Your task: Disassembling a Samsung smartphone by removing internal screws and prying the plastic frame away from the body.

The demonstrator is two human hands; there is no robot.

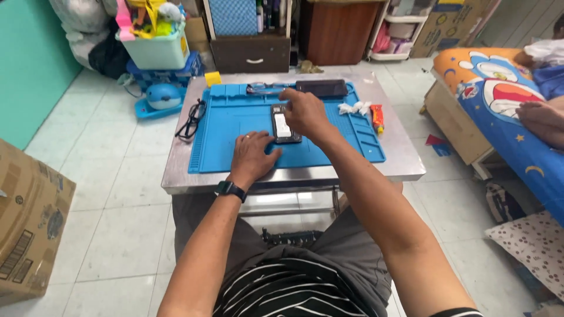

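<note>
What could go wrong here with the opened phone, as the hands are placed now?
1. The right hand covers the top of the opened phone, so a slip may scratch its bare inner parts.
2. The left hand lies flat beside the phone; a push may slide it on the blue mat.
3. The black screen panel rests near the mat's far edge and may be knocked.

We see surface [405, 167]: brushed metal, dull sheen. Blue mat [235, 126]: matt, rubbery, ridged. Phone [284, 126] glossy. Floor [117, 205]: smooth tile. Box [29, 223]: rough cardboard.
</note>
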